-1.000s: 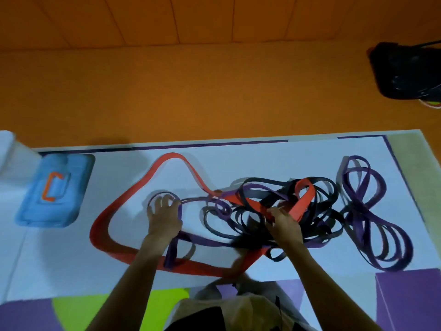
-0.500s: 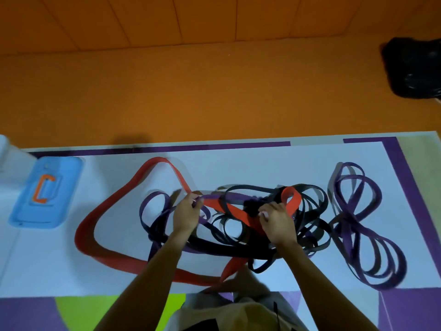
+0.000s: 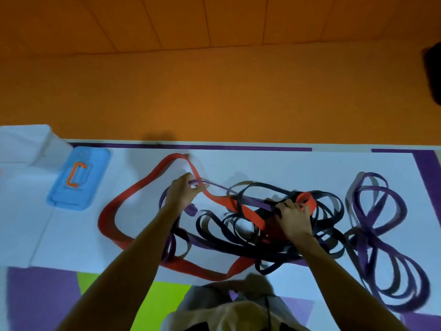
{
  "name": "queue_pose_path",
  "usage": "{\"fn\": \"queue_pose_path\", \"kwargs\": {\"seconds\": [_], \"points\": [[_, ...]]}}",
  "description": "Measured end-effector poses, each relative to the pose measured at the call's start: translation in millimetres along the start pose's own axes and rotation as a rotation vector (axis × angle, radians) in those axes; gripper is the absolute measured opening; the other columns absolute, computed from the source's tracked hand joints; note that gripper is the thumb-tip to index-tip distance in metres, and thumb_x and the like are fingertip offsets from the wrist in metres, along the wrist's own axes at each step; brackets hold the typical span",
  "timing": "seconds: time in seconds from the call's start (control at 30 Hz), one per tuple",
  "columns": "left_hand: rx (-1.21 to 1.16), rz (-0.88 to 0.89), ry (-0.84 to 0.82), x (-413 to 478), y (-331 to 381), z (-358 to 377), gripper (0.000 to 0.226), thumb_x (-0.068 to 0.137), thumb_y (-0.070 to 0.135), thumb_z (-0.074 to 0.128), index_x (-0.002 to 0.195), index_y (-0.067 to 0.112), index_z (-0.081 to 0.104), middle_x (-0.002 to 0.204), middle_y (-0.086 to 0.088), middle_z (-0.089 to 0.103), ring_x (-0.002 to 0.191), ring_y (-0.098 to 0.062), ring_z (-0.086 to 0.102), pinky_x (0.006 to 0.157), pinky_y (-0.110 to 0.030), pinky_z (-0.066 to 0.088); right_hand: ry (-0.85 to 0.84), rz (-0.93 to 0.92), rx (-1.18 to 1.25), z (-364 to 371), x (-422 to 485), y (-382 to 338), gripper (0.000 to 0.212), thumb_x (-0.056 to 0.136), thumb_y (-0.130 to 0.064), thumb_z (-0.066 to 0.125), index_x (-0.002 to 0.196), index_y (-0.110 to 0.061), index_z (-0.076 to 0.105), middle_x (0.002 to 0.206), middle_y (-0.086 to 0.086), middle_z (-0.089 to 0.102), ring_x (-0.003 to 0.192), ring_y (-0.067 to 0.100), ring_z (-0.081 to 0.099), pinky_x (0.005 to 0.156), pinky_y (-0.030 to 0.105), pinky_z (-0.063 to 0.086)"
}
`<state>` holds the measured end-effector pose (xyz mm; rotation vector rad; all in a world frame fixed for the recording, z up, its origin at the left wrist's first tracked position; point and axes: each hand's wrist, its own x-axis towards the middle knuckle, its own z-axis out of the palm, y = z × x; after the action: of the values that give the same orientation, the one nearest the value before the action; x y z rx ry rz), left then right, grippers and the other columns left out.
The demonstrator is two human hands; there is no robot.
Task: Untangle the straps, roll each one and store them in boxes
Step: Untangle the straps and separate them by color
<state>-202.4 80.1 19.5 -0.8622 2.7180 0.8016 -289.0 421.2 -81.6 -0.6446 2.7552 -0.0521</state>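
A white mat is lying on an orange floor, a closed blue box sitting at its left edge; the left hand is pinching a purple strap, the right hand gripping tangled straps.

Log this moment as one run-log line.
phase: untangling | left hand: pinches purple strap | right hand: grips tangle | red strap: threaded through tangle

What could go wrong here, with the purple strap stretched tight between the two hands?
1. The purple strap runs taut from the left hand, which pinches it, into the tangle that the right hand grips. A harder pull may tighten the knot instead of freeing it.
2. The red strap crosses that taut line, so it may be dragged along.
3. The tangle lies close beside the separate purple bundle; shifting it may snag the two together.
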Motion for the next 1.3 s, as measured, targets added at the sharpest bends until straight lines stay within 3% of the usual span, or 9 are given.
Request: {"fn": "queue_pose_path", "kwargs": {"seconds": [0.2,0.37,0.5,0.57,0.7,0.8,0.9,1.07,1.3], "points": [[0.270,0.321,0.126,32.9,-27.0,-39.4,0.023,0.091,0.005,0.077,0.112,0.013,0.072,0.109,-0.011,0.074,0.085,-0.019,0.073,0.079,-0.036,0.066,0.120,0.045,0.052,-0.2,2.7,7.5,0.031,0.088,-0.027,0.052,0.100,-0.014,0.077,0.079,0.006,0.072,0.071,0.032,0.069,0.082,0.043,0.043],[0.549,0.077,0.283,41.3,-30.2,-61.1,0.030,0.100,0.044,0.066,0.101,0.013,0.068,0.096,-0.006,0.069,0.087,-0.026,0.069,0.080,-0.040,0.058,0.075,0.116,0.017,4.0,-5.4,2.4,0.023,0.097,-0.030,0.060,0.114,-0.025,0.074,0.095,0.003,0.075,0.090,0.032,0.071,0.093,0.046,0.038],[-0.438,-0.358,-0.093,49.6,-23.3,-64.6,0.019,0.107,0.031,0.058,0.110,0.013,0.065,0.108,-0.012,0.070,0.090,-0.027,0.073,0.067,-0.031,0.061,0.097,0.153,0.028,3.7,-11.3,-4.7,0.025,0.100,-0.029,0.056,0.118,-0.024,0.073,0.099,0.004,0.075,0.098,0.033,0.070,0.098,0.046,0.041],[-0.672,-0.300,-0.153,49.6,-23.6,-64.3,0.006,0.104,0.018,0.061,0.105,0.021,0.066,0.114,-0.012,0.071,0.091,-0.028,0.076,0.066,-0.028,0.060,0.073,0.180,0.048,5.1,-13.9,-6.8,0.028,0.103,-0.034,0.055,0.123,-0.024,0.071,0.105,0.005,0.074,0.107,0.033,0.067,0.105,0.047,0.038],[-0.423,0.012,0.001,65.6,-46.5,-59.0,0.016,0.092,0.012,0.076,0.096,0.023,0.066,0.108,-0.005,0.069,0.105,-0.028,0.069,0.080,-0.026,0.051,0.037,0.200,0.074,2.3,-24.1,-21.2,0.048,0.103,-0.053,0.046,0.129,-0.020,0.068,0.115,0.006,0.071,0.119,0.032,0.063,0.119,0.052,0.025],[-0.190,0.101,0.042,74.0,-70.3,-54.4,0.027,0.093,0.017,0.076,0.117,0.024,0.066,0.136,-0.007,0.059,0.122,-0.028,0.062,0.094,-0.027,0.046,0.022,0.210,0.094,-4.4,-30.4,-36.4,0.066,0.098,-0.063,0.033,0.134,-0.018,0.065,0.124,0.008,0.070,0.127,0.030,0.060,0.123,0.055,0.017],[0.029,0.158,0.037,78.5,-87.7,-51.0,0.040,0.100,0.023,0.069,0.139,0.024,0.059,0.156,-0.004,0.046,0.129,-0.025,0.059,0.102,-0.032,0.047,-0.082,0.273,0.148,-0.1,-31.9,-46.2,0.051,0.105,-0.053,0.045,0.146,-0.023,0.050,0.140,0.005,0.063,0.141,0.026,0.048,0.125,0.059,0.014],[0.179,0.138,-0.139,71.2,-107.1,-31.7,0.031,0.102,0.022,0.062,0.134,0.022,0.064,0.129,-0.004,0.072,0.102,-0.020,0.071,0.083,-0.028,0.055,-0.093,0.292,0.154,-3.4,-49.2,-58.3,0.037,0.109,-0.035,0.043,0.143,-0.026,0.052,0.159,0.006,0.046,0.158,0.029,0.022,0.126,0.066,0.007],[0.066,0.260,-0.236,14.7,-56.7,28.6,0.020,0.103,0.021,0.059,0.121,0.025,0.067,0.122,0.000,0.074,0.105,-0.024,0.070,0.095,-0.038,0.055,0.154,0.370,0.125,5.7,-93.8,-34.2,0.034,0.097,-0.021,0.062,0.130,-0.027,0.066,0.170,0.014,0.024,0.158,0.040,0.012,0.123,0.066,0.015]]}}
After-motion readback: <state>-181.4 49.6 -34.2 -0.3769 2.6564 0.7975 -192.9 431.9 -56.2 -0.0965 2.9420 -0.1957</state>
